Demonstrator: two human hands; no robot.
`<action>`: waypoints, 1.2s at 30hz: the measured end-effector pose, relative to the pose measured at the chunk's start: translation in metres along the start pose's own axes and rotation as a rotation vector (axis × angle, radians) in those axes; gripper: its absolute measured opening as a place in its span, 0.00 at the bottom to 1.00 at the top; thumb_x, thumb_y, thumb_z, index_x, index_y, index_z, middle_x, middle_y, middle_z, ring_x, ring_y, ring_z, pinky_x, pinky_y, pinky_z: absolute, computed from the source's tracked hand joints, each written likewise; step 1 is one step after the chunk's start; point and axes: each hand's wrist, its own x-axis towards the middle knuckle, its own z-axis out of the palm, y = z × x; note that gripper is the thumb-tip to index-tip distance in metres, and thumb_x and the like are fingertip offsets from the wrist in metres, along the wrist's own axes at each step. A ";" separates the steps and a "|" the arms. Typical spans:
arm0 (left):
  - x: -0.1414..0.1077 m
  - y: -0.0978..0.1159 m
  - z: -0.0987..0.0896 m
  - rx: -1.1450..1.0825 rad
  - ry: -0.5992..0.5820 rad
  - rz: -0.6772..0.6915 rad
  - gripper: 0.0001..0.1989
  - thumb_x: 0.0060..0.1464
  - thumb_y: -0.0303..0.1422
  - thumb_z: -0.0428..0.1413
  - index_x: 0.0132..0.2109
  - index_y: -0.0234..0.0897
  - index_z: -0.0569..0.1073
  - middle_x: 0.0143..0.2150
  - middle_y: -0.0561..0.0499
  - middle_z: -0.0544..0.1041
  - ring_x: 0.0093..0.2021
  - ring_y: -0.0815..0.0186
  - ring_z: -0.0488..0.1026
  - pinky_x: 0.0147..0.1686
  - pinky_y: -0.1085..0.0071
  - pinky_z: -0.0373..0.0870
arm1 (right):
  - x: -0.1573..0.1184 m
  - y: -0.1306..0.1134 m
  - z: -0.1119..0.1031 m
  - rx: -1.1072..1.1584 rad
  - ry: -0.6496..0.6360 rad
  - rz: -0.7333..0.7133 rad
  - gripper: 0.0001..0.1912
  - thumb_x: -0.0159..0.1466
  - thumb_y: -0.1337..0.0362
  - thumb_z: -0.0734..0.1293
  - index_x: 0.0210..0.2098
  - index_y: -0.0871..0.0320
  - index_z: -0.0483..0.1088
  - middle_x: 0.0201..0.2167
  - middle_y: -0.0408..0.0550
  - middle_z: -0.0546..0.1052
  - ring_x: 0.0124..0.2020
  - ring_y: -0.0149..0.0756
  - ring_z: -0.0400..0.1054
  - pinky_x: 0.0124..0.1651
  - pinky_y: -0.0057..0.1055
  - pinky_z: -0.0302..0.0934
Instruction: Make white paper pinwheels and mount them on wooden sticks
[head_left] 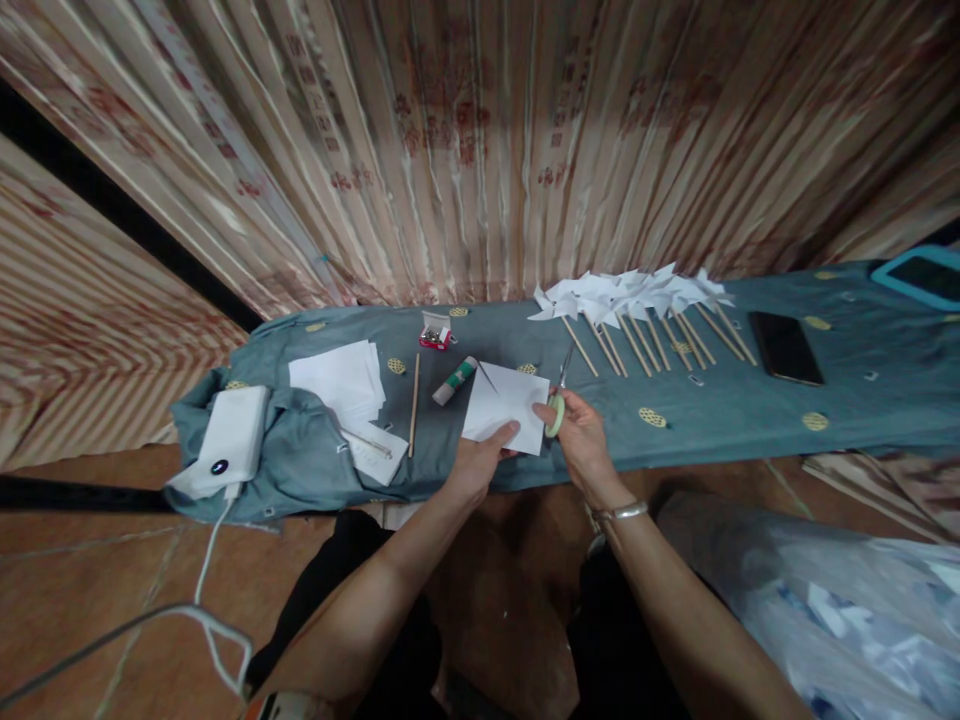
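Note:
My left hand (482,459) pinches the lower edge of a square white sheet of paper (508,397), thumb on top. A dark slit or line runs in from the sheet's upper left corner. In my right hand (583,433) are scissors (556,414) with pale green handles, their blades pointing up and away beside the paper's right edge. Just left of the sheet lies a green and white glue stick (455,381). A small red box (435,334) of metal pins stands open behind it, and a wooden stick (414,405) lies further left.
White paper pinwheels (622,298) on wooden sticks lie in a row at the back right, beside a black phone (784,347). Paper sheets (341,378) and a cabled white power bank (234,433) rest at left. A blue-framed device (921,277) sits far right; a plastic bag (832,600) stands below.

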 end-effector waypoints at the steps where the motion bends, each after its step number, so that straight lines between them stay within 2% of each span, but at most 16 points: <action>1: 0.001 0.000 0.000 0.010 0.004 0.005 0.22 0.36 0.32 0.69 0.42 0.35 0.77 0.41 0.46 0.81 0.36 0.62 0.77 0.31 0.70 0.73 | 0.000 0.001 0.000 -0.004 -0.004 0.004 0.26 0.36 0.53 0.79 0.32 0.53 0.69 0.19 0.37 0.76 0.24 0.37 0.72 0.27 0.31 0.65; 4: 0.004 0.003 -0.001 0.029 0.004 0.037 0.26 0.34 0.34 0.70 0.44 0.34 0.77 0.43 0.46 0.81 0.37 0.61 0.77 0.33 0.69 0.73 | 0.001 0.004 0.001 -0.013 -0.022 0.013 0.26 0.36 0.52 0.79 0.31 0.54 0.70 0.20 0.38 0.77 0.24 0.36 0.72 0.27 0.31 0.65; 10: 0.009 0.007 -0.004 0.043 -0.008 0.100 0.29 0.31 0.35 0.71 0.45 0.34 0.77 0.46 0.44 0.80 0.44 0.58 0.77 0.45 0.63 0.73 | -0.001 0.006 -0.002 -0.003 -0.051 0.033 0.24 0.37 0.53 0.79 0.30 0.54 0.71 0.23 0.40 0.79 0.26 0.36 0.72 0.27 0.30 0.65; 17: 0.011 0.004 -0.004 0.078 0.009 0.061 0.30 0.28 0.33 0.72 0.44 0.32 0.77 0.42 0.44 0.81 0.40 0.58 0.78 0.44 0.62 0.73 | -0.005 0.000 -0.006 0.044 -0.018 0.058 0.25 0.36 0.57 0.80 0.33 0.54 0.73 0.22 0.39 0.78 0.22 0.32 0.69 0.27 0.28 0.65; 26: 0.011 0.002 0.001 0.049 -0.007 0.060 0.28 0.31 0.33 0.71 0.44 0.34 0.77 0.45 0.44 0.81 0.46 0.55 0.77 0.49 0.59 0.72 | -0.005 0.001 -0.012 0.052 0.008 0.064 0.21 0.36 0.60 0.80 0.27 0.55 0.72 0.21 0.39 0.78 0.21 0.30 0.68 0.25 0.25 0.61; 32: 0.013 0.001 0.001 0.039 -0.013 0.083 0.28 0.30 0.34 0.71 0.43 0.31 0.77 0.42 0.43 0.81 0.48 0.53 0.76 0.52 0.56 0.70 | -0.009 0.001 -0.012 -0.002 0.008 0.061 0.22 0.36 0.56 0.80 0.27 0.55 0.71 0.19 0.38 0.76 0.21 0.31 0.67 0.23 0.25 0.59; 36: 0.016 0.001 -0.002 0.019 -0.019 0.115 0.27 0.30 0.34 0.71 0.41 0.31 0.77 0.41 0.42 0.81 0.46 0.53 0.77 0.51 0.56 0.70 | -0.014 0.000 -0.010 -0.031 -0.027 0.051 0.21 0.37 0.57 0.80 0.27 0.55 0.72 0.19 0.38 0.75 0.20 0.27 0.63 0.24 0.24 0.59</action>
